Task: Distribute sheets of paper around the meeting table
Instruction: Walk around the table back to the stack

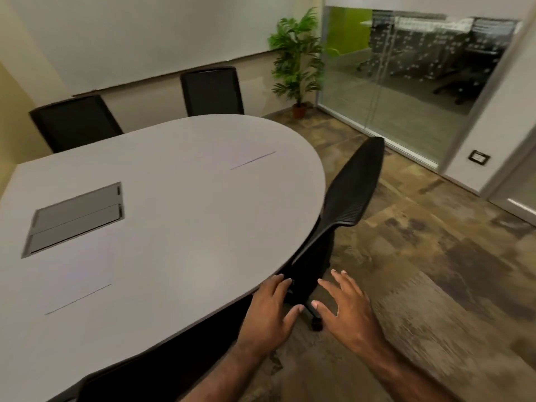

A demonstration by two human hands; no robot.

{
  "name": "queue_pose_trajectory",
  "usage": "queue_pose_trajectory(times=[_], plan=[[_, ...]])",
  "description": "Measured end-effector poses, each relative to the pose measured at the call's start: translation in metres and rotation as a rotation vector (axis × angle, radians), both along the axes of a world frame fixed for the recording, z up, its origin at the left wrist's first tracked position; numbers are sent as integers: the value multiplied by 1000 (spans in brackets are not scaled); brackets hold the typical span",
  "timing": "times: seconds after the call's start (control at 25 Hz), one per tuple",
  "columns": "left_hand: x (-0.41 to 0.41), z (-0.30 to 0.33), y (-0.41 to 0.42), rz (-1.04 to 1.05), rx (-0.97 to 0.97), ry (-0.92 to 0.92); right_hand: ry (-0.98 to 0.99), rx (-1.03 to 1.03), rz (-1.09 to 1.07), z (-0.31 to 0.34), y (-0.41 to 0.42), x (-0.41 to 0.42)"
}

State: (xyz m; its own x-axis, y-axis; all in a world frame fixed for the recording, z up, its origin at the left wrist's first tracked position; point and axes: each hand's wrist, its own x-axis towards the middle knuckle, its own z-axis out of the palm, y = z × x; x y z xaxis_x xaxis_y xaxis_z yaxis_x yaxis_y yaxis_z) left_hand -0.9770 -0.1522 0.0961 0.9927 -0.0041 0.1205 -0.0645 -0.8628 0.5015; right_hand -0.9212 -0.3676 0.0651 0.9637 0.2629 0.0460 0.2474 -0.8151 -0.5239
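Observation:
The grey oval meeting table (179, 204) fills the left and middle of the head view. No sheet of paper stands out on it. Two thin dark lines show on the top, one line (253, 160) near the rounded end and another line (78, 298) near the front edge; I cannot tell whether they are edges of white sheets. My left hand (271, 309) is open and empty, its fingertips just off the table's near edge. Beside it, my right hand (346, 306) is also open and empty, fingers spread, above the floor.
A black chair (348, 192) is tucked in at the table's rounded end, just beyond my hands. Two more chairs (75, 120) (211, 91) stand along the far side, and another chair (145, 372) at the near edge. A cable box (75, 219) sits in the tabletop. A potted plant (298, 59) and a glass wall (406, 82) close the far right.

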Motion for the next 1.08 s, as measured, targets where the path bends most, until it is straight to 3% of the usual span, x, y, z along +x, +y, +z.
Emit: queue_pose_trajectory(times=[0.16,0.64,1.08], plan=[[28,-7,-79,-137,67,17,33,-49,-94,-9,-90,1],[124,-14,-304,-279,155,67,68,-72,-266,-8,-318,51],[246,-27,-436,-331,150,57,43,-78,-393,9,-426,135]])
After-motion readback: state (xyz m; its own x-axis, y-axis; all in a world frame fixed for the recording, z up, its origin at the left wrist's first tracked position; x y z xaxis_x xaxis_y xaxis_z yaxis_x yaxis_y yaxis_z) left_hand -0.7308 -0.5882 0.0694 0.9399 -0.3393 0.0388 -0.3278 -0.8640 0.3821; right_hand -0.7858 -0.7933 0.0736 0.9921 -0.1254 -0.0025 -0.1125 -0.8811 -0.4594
